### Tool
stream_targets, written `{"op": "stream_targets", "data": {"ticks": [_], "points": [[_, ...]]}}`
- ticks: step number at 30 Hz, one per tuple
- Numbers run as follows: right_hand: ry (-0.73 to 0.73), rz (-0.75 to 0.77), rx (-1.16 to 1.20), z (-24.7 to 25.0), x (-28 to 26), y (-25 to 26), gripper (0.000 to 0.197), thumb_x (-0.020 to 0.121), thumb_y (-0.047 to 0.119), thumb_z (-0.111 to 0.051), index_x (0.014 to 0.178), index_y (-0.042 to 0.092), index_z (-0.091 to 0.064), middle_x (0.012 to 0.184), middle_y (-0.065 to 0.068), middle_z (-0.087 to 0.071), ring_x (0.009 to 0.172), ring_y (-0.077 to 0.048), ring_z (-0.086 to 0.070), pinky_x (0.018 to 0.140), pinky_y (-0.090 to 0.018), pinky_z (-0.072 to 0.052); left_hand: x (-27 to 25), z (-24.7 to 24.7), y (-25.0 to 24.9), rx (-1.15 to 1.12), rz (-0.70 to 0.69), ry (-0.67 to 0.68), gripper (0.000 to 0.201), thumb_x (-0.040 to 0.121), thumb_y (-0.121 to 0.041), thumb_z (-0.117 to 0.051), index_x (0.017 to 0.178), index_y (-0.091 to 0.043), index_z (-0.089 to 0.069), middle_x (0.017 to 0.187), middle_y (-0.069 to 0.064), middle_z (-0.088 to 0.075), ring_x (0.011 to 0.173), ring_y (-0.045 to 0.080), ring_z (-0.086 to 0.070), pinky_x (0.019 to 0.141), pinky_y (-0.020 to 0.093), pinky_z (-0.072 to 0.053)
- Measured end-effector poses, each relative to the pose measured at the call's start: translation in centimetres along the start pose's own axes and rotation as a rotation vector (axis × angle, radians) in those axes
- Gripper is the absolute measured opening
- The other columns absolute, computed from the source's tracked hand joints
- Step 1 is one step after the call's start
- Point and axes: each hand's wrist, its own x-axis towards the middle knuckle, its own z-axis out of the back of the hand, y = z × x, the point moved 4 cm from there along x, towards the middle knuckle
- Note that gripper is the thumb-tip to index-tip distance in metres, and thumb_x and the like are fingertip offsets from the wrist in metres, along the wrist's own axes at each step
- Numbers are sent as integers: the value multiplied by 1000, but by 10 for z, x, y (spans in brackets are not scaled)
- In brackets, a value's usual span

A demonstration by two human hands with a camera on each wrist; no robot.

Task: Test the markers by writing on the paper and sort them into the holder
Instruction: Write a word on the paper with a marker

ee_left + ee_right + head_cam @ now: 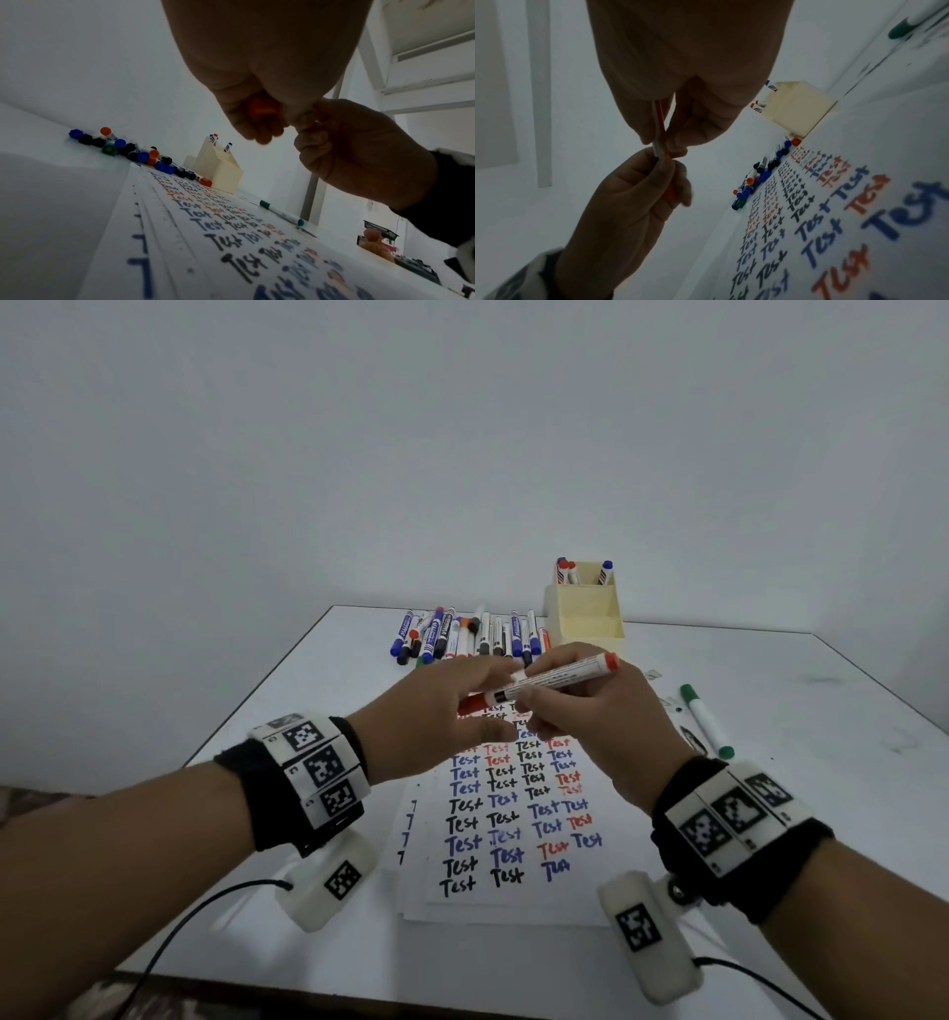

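- A person is working at a white table (318,670), seen from a head camera looking down at both hands raised above a sheet of paper (518,819).
- The right hand (595,711) is pinching the white barrel of a red marker (560,677) between thumb and curled fingers, with the marker's red end pointing up and to the right.
- The left hand (436,711) is closing its fingers around the red cap (475,703) at the marker's lower end; the left wrist view is showing the cap (262,106) tucked between thumb and fingers.
- Whether the cap is coming off or going back on is not something these views are settling.
- The paper is lying flat below the hands, already carrying rows of the word "Test" in black, blue and red.
- A pile of markers (472,634) is waiting at the far edge, just left of the cream holder (585,608), which is holding a few markers in its back compartment.
- A green marker (707,721) is lying apart, to the right of the paper.
- To do this step well, the hands should probably be pulling or pushing straight along the barrel, not bending it, while keeping the tip clear of skin and the right hand's pinch firm.
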Motion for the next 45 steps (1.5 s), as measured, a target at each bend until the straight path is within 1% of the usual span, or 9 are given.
{"op": "stream_targets", "data": {"ticks": [4, 15, 21, 24, 26, 28, 34, 41, 45], "points": [[0, -21, 144, 2, -6, -2, 15, 88, 7, -78, 99, 5, -69, 76, -14, -68, 63, -26, -60, 60, -32, -55, -1, -3, -6, 109, -43, -52, 11, 102, -30, -54, 107, -23, -60, 83, -8, -60, 78, 11, -54, 66, 28, -43], [-2, -141, 357, 4, -14, -11, 10, 95, 10, -69, 99, 1, -70, 81, -19, -70, 64, -23, -60, 59, -29, -53, -2, -5, -4, 305, -61, 11, 25, 104, -45, -36, 109, -25, -51, 71, -7, -56, 58, 7, -51, 55, 26, -42], [-80, -203, 425, 17, -8, -22, 16, 97, 14, -68, 103, 0, -68, 80, -16, -69, 65, -21, -60, 62, -27, -54, 0, -4, 19, 182, 65, 151, 62, 89, -71, -41, 140, -35, -35, 86, -7, -54, 69, 6, -50, 63, 23, -42], [-206, -293, 543, 35, -5, -44, 18, 96, 16, -70, 107, 2, -68, 80, -13, -68, 65, -17, -61, 60, -24, -55, 6, -3, 48, 211, 146, 153, 45, 105, -29, -43, 146, -30, -24, 109, -3, -57, 82, 15, -59, 72, 32, -53], [-257, -353, 587, 45, -5, -60, 11, 97, 17, -69, 98, 6, -69, 78, -11, -68, 63, -15, -61, 57, -22, -54, 11, 4, 78, 327, 205, 148, 55, 99, -3, -44, 146, -24, -24, 126, -2, -58, 92, 14, -64, 82, 32, -56], [-296, -411, 620, 50, -8, -76, 11, 97, 17, -69, 92, 8, -69, 76, -10, -68, 61, -14, -61, 55, -21, -54, 14, 14, 108, 355, 275, 153, 53, 94, 4, -48, 141, -17, -32, 133, 3, -59, 107, 16, -63, 93, 34, -54], [-376, -598, 753, 55, -14, -105, 12, 93, 19, -71, 93, 8, -71, 75, -10, -69, 59, -15, -63, 51, -22, -55, 28, 38, 157, 615, 406, 181, 23, 94, -17, -63, 117, -17, -63, 118, 6, -59, 108, 23, -56, 85, 25, -38], [-358, -549, 808, 56, -15, -108, 15, 96, 20, -66, 93, 5, -69, 72, -10, -68, 59, -15, -64, 53, -20, -56, 37, 40, 165, 633, 437, 170, 24, 95, -20, -62, 118, -21, -68, 118, -1, -66, 113, 18, -57, 81, 19, -34], [-319, -523, 771, 57, -15, -109, 14, 96, 19, -65, 92, 6, -69, 72, -10, -68, 58, -15, -64, 53, -21, -56, 37, 41, 169, 603, 471, 189, 30, 96, -27, -62, 126, -23, -64, 128, 1, -63, 118, 20, -55, 93, 25, -39]]}}
